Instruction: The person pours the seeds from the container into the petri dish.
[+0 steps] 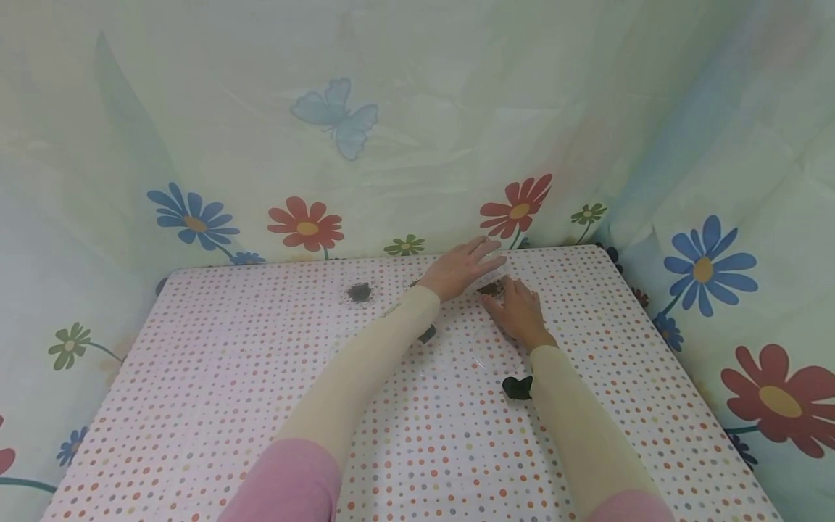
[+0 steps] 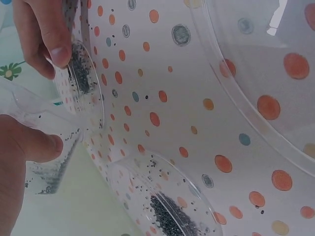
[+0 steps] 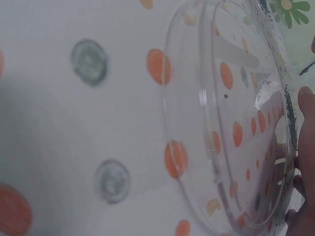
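In the head view, a large round dish of clear plastic with a raised rim [image 1: 492, 351] lies on a white cloth dotted in orange, red and grey [image 1: 430, 464]; it serves as landmark. Just beyond it is the right hand [image 1: 520, 312], thumb and fingers at a small round clear plastic dish of dark grains [image 1: 491, 288]. The left hand [image 1: 462, 270] is beyond the landmark and to its left, raised near the right one. Farther left lies another patch of dark grains [image 1: 360, 292]. A rounded black object [image 1: 517, 388] sits nearer the person than the landmark, against the cream right sleeve [image 1: 580, 420].

In the left wrist view, the left hand grips a tilted, see-through plastic vessel holding dark grains [image 2: 47, 172], its thumb pressed on the wall; the vessel is beyond the landmark. The right hand's fingertips touch the small dish's edge; whether they pinch it, I cannot tell. Another shallow clear dish with a heap of dark grains [image 2: 170, 216] lies beyond the landmark and to its left.

In the right wrist view, the landmark's double rim fills the middle, with the right hand just beyond, partly cut off.
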`<move>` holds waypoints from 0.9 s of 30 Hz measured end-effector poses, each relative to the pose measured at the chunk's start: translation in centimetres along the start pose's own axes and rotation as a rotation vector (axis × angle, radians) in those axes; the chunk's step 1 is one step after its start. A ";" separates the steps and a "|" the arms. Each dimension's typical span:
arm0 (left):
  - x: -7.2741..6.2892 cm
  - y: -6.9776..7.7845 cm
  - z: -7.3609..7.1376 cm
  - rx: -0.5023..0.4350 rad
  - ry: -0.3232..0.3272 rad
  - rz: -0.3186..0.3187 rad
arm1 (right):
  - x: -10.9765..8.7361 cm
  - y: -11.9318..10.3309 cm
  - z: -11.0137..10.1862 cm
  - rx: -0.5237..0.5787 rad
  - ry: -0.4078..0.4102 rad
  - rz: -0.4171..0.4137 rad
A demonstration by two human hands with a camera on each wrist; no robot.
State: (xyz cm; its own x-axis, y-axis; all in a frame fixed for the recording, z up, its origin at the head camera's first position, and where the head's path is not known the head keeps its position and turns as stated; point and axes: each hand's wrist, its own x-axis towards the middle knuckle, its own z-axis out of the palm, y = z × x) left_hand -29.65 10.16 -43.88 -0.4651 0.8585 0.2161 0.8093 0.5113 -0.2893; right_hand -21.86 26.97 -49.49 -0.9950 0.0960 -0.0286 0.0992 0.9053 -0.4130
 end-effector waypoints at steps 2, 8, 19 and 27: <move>0.0 0.0 0.0 -0.001 -0.003 -0.001 | 0.0 0.0 0.0 0.001 0.002 -0.002; -0.1 0.0 -0.2 -0.004 -0.010 -0.002 | 0.0 -0.2 0.0 -0.002 -0.004 0.008; -0.2 0.0 -0.1 -0.024 -0.039 -0.027 | 0.0 -0.2 0.0 -0.012 -0.009 0.006; -0.4 -0.3 -0.1 -0.112 -0.039 -0.089 | 0.0 -0.1 -0.1 0.005 0.000 0.003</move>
State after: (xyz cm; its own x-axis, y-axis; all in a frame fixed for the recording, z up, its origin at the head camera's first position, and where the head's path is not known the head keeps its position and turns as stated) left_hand -29.65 9.72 -43.78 -0.5485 0.8121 0.1992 0.7984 0.5794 -0.1639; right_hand -21.87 26.91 -49.35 -0.9947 0.0985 -0.0296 0.1018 0.9029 -0.4176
